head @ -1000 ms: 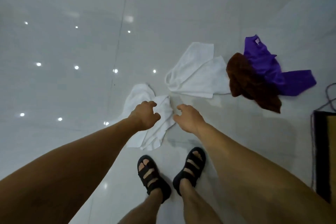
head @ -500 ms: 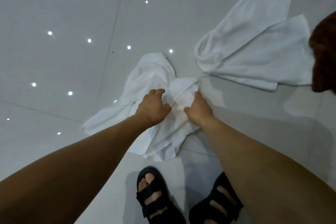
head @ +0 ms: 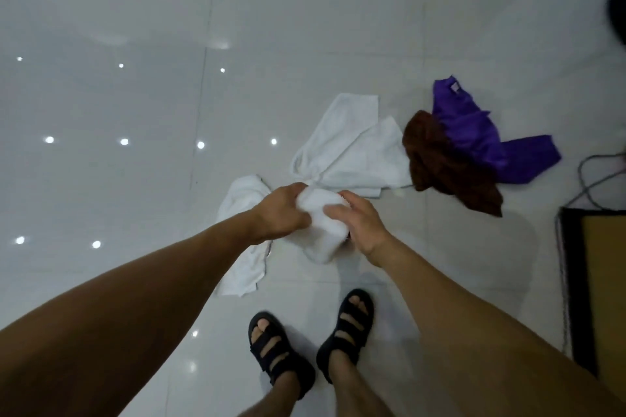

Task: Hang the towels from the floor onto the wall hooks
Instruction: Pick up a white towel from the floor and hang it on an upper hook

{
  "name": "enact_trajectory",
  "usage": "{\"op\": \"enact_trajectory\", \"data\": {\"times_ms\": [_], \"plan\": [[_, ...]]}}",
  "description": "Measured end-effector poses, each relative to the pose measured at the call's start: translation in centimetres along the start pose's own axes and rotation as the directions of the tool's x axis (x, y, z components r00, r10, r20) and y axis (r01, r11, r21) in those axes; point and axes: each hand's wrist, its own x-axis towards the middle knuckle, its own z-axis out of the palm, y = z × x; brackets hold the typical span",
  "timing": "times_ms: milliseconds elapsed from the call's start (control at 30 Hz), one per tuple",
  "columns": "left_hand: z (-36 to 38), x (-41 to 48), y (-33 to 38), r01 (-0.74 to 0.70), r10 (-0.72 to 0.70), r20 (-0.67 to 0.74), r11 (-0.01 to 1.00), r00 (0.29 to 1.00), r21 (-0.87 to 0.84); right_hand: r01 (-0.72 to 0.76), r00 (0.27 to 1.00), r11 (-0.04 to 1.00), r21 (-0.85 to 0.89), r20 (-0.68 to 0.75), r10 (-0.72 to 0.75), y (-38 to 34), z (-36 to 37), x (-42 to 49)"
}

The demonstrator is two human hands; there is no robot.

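Note:
A white towel (head: 321, 223) hangs bunched between my two hands, its tail trailing down to the glossy floor at the left. My left hand (head: 283, 211) grips its upper left part and my right hand (head: 360, 225) holds its right side. A second white towel (head: 352, 152) lies spread on the floor just beyond. To its right lie a brown towel (head: 447, 162) and a purple towel (head: 481, 135), overlapping. No wall hooks are in view.
My feet in black sandals (head: 349, 328) stand just below the hands. A dark-edged mat (head: 596, 281) lies at the right edge, with a grey cable (head: 589, 179) looping above it. The light tiled floor (head: 118, 179) stretches out to the left.
Both hands took hold of the nearest white towel and raised it off the floor; the view pulled back up from the crouch.

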Motion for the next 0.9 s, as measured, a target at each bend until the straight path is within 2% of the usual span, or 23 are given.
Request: {"op": "enact_trajectory", "data": {"times_ms": [67, 133, 233, 300, 367, 400, 433, 500, 567, 600, 667, 767, 833, 900], "plan": [[-1.6, -3.5, 7.0, -0.078, 0.081, 0.032, 0.994, 0.996, -0.076, -0.037, 0.999, 0.989, 0.146, -0.031, 0.042, -4.7, -3.5, -3.8], [-2.5, -6.7, 13.9, -0.148, 0.154, 0.074, 0.985, 0.985, -0.087, -0.042, 0.995, 0.983, 0.179, -0.077, 0.057, -9.1, -7.1, -7.8], [-2.3, -10.8, 23.5, -0.319, 0.312, 0.076, 0.941, 0.947, 0.109, -0.07, 0.985, 0.973, 0.218, -0.141, 0.102, -14.7, -12.6, -13.5], [-1.4, -13.5, 29.4, -0.455, 0.46, 0.057, 0.838, 0.886, 0.3, -0.088, 0.986, 0.912, 0.401, -0.097, 0.138, -17.9, -15.9, -17.0], [-0.3, -16.3, 34.7, -0.566, 0.571, 0.111, 0.734, 0.814, 0.374, -0.076, 0.987, 0.838, 0.54, -0.077, 0.138, -20.9, -18.9, -21.2], [0.2, -17.7, 37.0, -0.599, 0.59, 0.143, 0.721, 0.794, 0.348, -0.05, 0.988, 0.829, 0.556, -0.093, 0.122, -22.2, -20.2, -23.4], [0.4, -18.9, 39.1, -0.602, 0.582, 0.16, 0.753, 0.798, 0.266, -0.005, 0.988, 0.823, 0.569, -0.122, 0.091, -23.3, -21.3, -25.5], [0.5, -20.9, 43.0, -0.509, 0.506, 0.176, 0.86, 0.844, -0.029, 0.095, 0.969, 0.818, 0.567, -0.24, 0.054, -25.0, -23.6, -29.5], [0.5, -22.2, 46.3, -0.333, 0.409, 0.214, 0.888, 0.887, -0.316, 0.217, 0.88, 0.859, 0.463, -0.475, 0.033, -26.3, -25.6, -33.3], [0.6, -22.8, 47.5, -0.281, 0.377, 0.225, 0.887, 0.898, -0.366, 0.281, 0.831, 0.863, 0.42, -0.556, 0.0, -26.7, -26.4, -35.2], [1.1, -23.4, 49.3, -0.26, 0.334, 0.238, 0.92, 0.912, -0.295, 0.398, 0.771, 0.843, 0.362, -0.631, -0.092, -27.5, -27.3, -38.6], [2.5, -24.6, 51.0, -0.292, 0.302, 0.413, 0.952, 0.859, -0.09, 0.472, 0.715, 0.846, 0.25, -0.67, -0.201, -28.5, -27.7, -43.3], [3.4, -25.8, 51.9, -0.351, 0.288, 0.501, 0.936, 0.817, 0.035, 0.47, 0.696, 0.855, 0.216, -0.687, -0.209, -29.1, -27.6, -46.0], [4.3, -27.1, 52.8, -0.429, 0.308, 0.523, 0.895, 0.795, 0.124, 0.494, 0.677, 0.831, 0.256, -0.713, -0.183, -29.3, -27.5, -48.2]]}}
